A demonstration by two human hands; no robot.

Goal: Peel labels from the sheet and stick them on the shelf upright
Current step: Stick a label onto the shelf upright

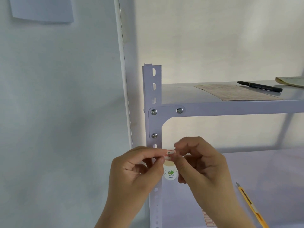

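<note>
Both hands, left (138, 163) & right (197, 162), pinch one label (169, 154) near the upright (152, 89), not stuck yet imo; sheet (236, 92) w/ more waits far right.

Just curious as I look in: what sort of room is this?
Probably a storeroom or small office corner: a bolted metal shelf rack against a plain wall, holding a label sheet, a pen and a box cutter.

Two bare hands are in view, the left hand (139, 168) and the right hand (202, 170), with one small red-bordered white paper label (169, 154) between them. One pale grey perforated metal upright (152, 89) shows three silver screws (153, 112). On the far upper shelf lie one beige label sheet (236, 92) and one black marker pen (259, 86). Nearer are one small white bottle (171, 172) and one yellow utility knife (251, 205).
</note>
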